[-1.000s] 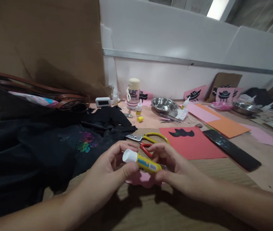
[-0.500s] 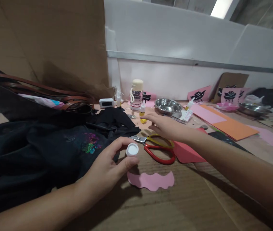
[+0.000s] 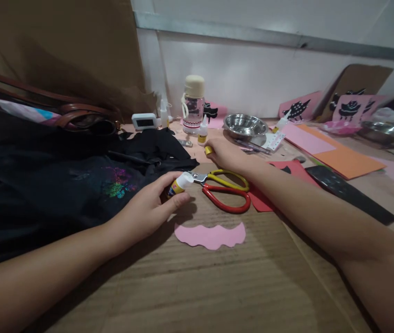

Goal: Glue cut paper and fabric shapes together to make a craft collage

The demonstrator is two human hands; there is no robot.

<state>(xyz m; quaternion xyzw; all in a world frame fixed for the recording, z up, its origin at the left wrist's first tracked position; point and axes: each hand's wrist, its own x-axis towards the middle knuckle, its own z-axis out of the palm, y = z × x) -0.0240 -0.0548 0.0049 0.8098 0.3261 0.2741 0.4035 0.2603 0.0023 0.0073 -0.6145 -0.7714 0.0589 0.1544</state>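
Observation:
My left hand is closed around a glue stick, which has a yellow label and a bare white top tilted up to the right. My right hand reaches across to the back and pinches a small yellow cap near the tabletop. Between my hands lie scissors with one red and one yellow handle, their blades partly behind the glue stick. A wavy-edged pink paper strip rests flat on the cardboard in front of me. Red paper lies partly under my right forearm.
Black cloth covers the left side. Behind my hands stand a small glue bottle, a cream-lidded drinking bottle and a metal bowl. A dark phone-like slab and orange paper lie at the right.
My right hand has closed on the yellow cap, which was lying on the table. The glue stick in my left hand has tilted, showing its label. The view has dipped downward.

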